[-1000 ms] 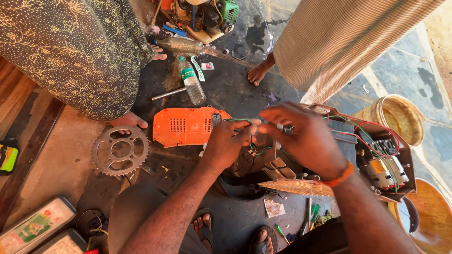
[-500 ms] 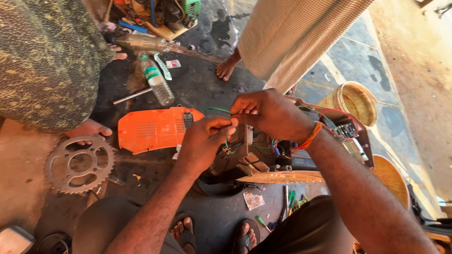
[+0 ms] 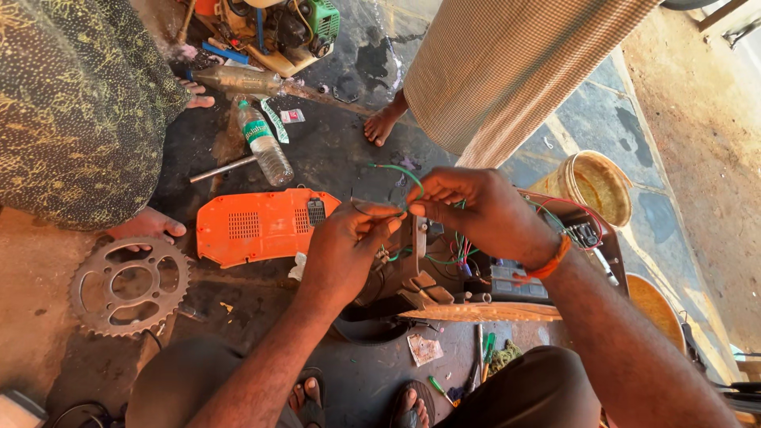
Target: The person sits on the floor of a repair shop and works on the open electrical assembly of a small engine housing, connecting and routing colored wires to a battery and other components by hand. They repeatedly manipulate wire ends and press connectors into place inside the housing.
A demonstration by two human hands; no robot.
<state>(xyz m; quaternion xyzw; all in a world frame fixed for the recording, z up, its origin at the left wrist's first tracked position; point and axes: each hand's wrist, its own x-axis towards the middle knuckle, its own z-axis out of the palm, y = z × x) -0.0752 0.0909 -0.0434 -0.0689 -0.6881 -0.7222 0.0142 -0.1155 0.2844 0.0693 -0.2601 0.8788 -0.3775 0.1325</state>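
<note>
Frame centre: left hand and right hand meet over an opened device on the floor. Both pinch a thin green wire; each grip narrow, fingertips closed on it. Wire loops up between the hands, its other end running down into the device's wiring. Looks light, limp and springy, easy to kink or snap at the joint; best held close to the free end, with slack left. Orange cover left of centre, sprocket lower left, bottle upper left, bucket right. Two other people's bare feet along the top.
</note>
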